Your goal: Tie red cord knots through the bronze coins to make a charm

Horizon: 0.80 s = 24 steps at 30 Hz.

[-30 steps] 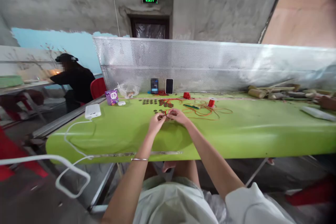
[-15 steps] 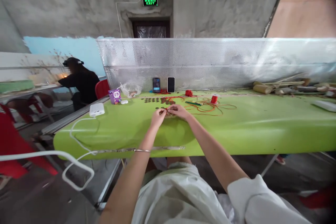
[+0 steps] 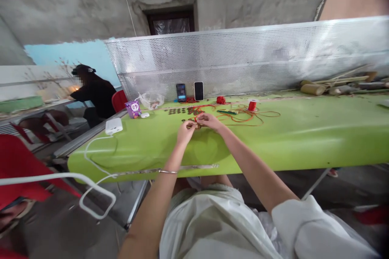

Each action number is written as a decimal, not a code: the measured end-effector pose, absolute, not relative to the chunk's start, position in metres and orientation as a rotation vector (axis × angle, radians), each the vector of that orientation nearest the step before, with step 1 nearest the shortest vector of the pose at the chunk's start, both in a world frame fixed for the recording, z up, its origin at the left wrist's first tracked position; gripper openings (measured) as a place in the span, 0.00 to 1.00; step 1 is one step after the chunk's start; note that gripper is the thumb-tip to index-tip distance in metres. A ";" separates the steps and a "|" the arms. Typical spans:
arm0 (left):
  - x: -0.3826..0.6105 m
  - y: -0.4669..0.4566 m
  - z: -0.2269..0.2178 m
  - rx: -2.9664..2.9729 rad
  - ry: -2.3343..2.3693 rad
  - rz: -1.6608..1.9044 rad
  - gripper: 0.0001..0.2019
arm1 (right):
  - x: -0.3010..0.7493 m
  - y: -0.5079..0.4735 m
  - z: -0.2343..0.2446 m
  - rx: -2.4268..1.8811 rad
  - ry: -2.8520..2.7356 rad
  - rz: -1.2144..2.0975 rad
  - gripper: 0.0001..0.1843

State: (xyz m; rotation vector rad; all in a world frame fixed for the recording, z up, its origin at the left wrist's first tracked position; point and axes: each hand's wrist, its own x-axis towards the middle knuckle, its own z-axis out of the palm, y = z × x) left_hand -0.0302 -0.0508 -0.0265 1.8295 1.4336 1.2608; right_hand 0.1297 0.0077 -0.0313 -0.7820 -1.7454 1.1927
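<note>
My left hand (image 3: 185, 130) and my right hand (image 3: 209, 120) meet over the green table (image 3: 291, 137), fingers pinched together on a small bundle of brown coins strung on red cord (image 3: 197, 124). The piece is too small to see in detail. Rows of loose brown coins (image 3: 178, 111) lie just beyond my hands. Loops of red cord (image 3: 246, 116) trail to the right toward a red spool (image 3: 252, 105).
Two phones (image 3: 198, 90) lean on the perforated metal screen (image 3: 243, 56). A white power bank (image 3: 114, 126) with its cable, a purple carton (image 3: 133, 109) and a plastic bag (image 3: 151, 99) sit at left. Bamboo pieces (image 3: 316, 88) lie far right. Another person (image 3: 92, 93) sits at the left table.
My hands stay pinched on the coin-and-cord piece, shifting only slightly. The camera has tilted, so the table appears higher and slanted.
</note>
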 end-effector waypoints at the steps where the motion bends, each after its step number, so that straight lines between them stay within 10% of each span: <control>1: -0.030 -0.052 -0.026 1.841 1.443 1.260 0.12 | 0.130 0.007 -0.031 -0.788 -1.724 1.198 0.17; 24: 0.003 -0.158 0.014 2.303 1.090 1.809 0.13 | 0.131 0.011 -0.030 -0.915 -1.515 1.337 0.16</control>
